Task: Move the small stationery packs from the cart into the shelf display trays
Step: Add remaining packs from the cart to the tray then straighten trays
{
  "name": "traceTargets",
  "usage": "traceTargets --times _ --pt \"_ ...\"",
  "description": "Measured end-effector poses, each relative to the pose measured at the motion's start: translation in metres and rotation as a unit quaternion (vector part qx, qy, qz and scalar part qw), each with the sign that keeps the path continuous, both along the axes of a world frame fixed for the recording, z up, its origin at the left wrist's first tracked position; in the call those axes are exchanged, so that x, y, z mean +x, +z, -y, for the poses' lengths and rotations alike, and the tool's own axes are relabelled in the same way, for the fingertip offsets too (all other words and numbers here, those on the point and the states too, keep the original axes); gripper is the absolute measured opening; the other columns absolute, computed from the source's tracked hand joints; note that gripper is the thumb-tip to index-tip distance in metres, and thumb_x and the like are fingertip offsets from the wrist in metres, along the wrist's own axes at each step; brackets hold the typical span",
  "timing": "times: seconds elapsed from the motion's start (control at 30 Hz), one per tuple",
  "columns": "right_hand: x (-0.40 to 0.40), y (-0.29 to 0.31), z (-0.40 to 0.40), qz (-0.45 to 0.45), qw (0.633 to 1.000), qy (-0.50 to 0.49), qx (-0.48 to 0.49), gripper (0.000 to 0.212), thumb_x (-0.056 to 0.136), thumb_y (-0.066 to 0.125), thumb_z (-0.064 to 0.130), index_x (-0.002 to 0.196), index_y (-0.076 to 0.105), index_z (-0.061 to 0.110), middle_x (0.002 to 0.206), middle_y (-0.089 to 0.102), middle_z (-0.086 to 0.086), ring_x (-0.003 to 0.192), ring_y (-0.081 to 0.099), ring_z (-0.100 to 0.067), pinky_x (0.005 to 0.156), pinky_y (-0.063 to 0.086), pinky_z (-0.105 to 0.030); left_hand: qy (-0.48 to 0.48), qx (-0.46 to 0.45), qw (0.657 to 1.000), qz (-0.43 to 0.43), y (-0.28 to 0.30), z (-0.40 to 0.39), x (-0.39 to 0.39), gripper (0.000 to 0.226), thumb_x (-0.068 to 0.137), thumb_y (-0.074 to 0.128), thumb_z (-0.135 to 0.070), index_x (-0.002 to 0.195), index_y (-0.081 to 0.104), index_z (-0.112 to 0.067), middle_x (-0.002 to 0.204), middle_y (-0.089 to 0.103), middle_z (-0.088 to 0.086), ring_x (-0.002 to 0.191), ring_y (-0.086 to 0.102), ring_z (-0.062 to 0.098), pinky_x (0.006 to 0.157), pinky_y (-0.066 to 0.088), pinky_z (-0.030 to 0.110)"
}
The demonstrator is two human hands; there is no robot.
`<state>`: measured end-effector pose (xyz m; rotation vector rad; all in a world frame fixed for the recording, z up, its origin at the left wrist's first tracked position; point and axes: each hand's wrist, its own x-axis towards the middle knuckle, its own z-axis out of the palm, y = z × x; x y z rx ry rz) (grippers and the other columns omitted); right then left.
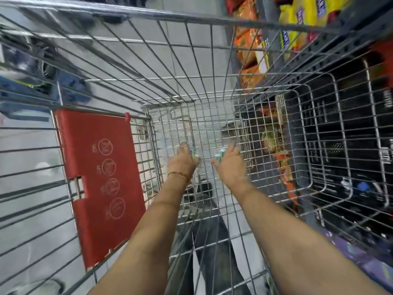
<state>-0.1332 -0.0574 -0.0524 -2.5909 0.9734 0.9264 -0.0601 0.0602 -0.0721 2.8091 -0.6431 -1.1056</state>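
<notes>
I look straight down into a deep wire shopping cart [191, 67]. Both my arms reach to its mesh floor. My left hand [182, 159] is closed on a small clear pack with blue and yellow print [195, 154], which pokes out at the fingertips. My right hand [228, 161] grips a second small pack of the same kind [220, 155], showing a blue and yellow edge by the thumb. The two hands sit side by side, a short gap apart. Most of each pack is hidden by the fingers.
A red fold-down child seat flap [100, 179] lies against the cart's left wall. To the right stand shelves with a black wire basket [340, 133], orange snack bags [248, 45] and yellow packs [306, 11]. Grey floor and my dark trousers [210, 237] show through the mesh.
</notes>
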Motion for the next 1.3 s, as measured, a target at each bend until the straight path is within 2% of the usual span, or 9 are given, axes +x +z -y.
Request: traceTargets --times 0.1,0.2,0.3,0.47,0.77,0.9,1.07,1.17,1.3 --pt "0.001 0.003 -0.001 -0.013 0.992 0.123 -0.014 0.098 0.084 0.061 0.049 0.148 0.007 0.000 0.152 0.023 -0.025 0.140 0.026 -0.037 0.114 0.030 -0.046 -0.122 -0.033 0.991 0.036 -0.001 -0.006 -0.003 0.092 0.084 0.062 -0.047 0.145 0.014 0.002 0.146 0.030 0.021 0.133 0.038 0.030 0.110 0.040 0.037" --pt "0.001 0.003 -0.005 -0.065 0.973 0.221 0.001 0.094 0.087 0.061 0.029 0.150 -0.005 0.003 0.159 0.000 -0.023 0.147 0.000 -0.039 0.121 0.006 -0.051 -0.228 0.004 0.973 0.031 -0.005 -0.013 -0.001 0.104 0.080 0.070 -0.035 0.147 0.000 0.002 0.156 0.007 0.022 0.145 0.009 0.033 0.121 0.015 0.042" --pt "-0.003 0.002 -0.007 -0.067 0.968 0.241 -0.018 0.084 0.088 0.057 0.007 0.150 0.000 0.001 0.157 0.006 -0.028 0.146 0.006 -0.042 0.122 0.011 -0.049 -0.257 0.004 0.965 0.058 -0.014 -0.017 -0.005 0.087 0.088 0.062 -0.015 0.147 0.001 0.003 0.156 0.008 0.023 0.145 0.009 0.033 0.120 0.008 0.039" --pt "-0.007 0.001 -0.010 -0.051 0.969 0.240 -0.034 0.082 0.086 0.058 0.004 0.148 0.005 -0.003 0.152 0.017 -0.031 0.143 0.019 -0.044 0.121 0.021 -0.044 -0.246 -0.043 0.964 0.093 -0.022 -0.017 -0.011 0.069 0.089 0.050 0.005 0.145 0.011 0.007 0.152 0.022 0.024 0.142 0.021 0.033 0.119 0.009 0.036" --pt "0.003 0.018 -0.014 -0.018 0.979 0.200 -0.038 0.078 0.082 0.070 0.010 0.143 0.024 -0.005 0.140 0.040 -0.021 0.130 0.042 -0.032 0.115 0.034 -0.039 -0.198 -0.050 0.979 0.029 -0.002 -0.013 0.001 0.083 0.078 0.070 -0.007 0.143 0.020 0.003 0.144 0.034 0.019 0.137 0.029 0.031 0.118 0.020 0.033" --pt "0.006 0.052 -0.004 0.007 0.989 0.145 -0.026 0.056 0.079 0.071 0.009 0.127 0.044 -0.001 0.127 0.050 -0.017 0.118 0.048 -0.029 0.107 0.041 -0.037 -0.180 -0.078 0.980 0.040 0.038 -0.008 0.010 0.075 0.076 0.068 0.002 0.140 0.028 0.001 0.136 0.041 0.017 0.122 0.046 0.026 0.106 0.040 0.030" --pt "-0.004 0.122 0.023 0.050 0.995 0.077 -0.023 0.062 0.077 0.075 0.014 0.128 0.043 -0.001 0.130 0.046 -0.018 0.120 0.046 -0.031 0.102 0.042 -0.035 -0.221 -0.085 0.969 0.068 0.112 0.013 0.023 0.064 0.081 0.061 -0.001 0.138 0.031 0.000 0.135 0.041 0.017 0.120 0.046 0.030 0.093 0.047 0.035" --pt "-0.022 0.178 0.039 0.097 0.994 0.038 -0.038 0.059 0.075 0.076 0.013 0.125 0.046 0.000 0.127 0.048 -0.019 0.118 0.048 -0.032 0.094 0.047 -0.037 -0.256 -0.096 0.960 0.069 0.169 0.041 0.020 0.065 0.081 0.062 -0.004 0.137 0.030 0.002 0.137 0.038 0.020 0.123 0.043 0.036 0.096 0.045 0.042" --pt "-0.062 0.250 0.056 0.163 0.986 -0.011 -0.033 0.071 0.074 0.079 0.033 0.131 0.046 0.005 0.133 0.044 -0.016 0.124 0.044 -0.033 0.095 0.047 -0.041 -0.295 -0.136 0.941 0.097 0.244 0.078 -0.005 0.056 0.079 0.064 -0.005 0.129 0.039 0.001 0.132 0.043 0.020 0.115 0.052 0.039 0.090 0.046 0.042"
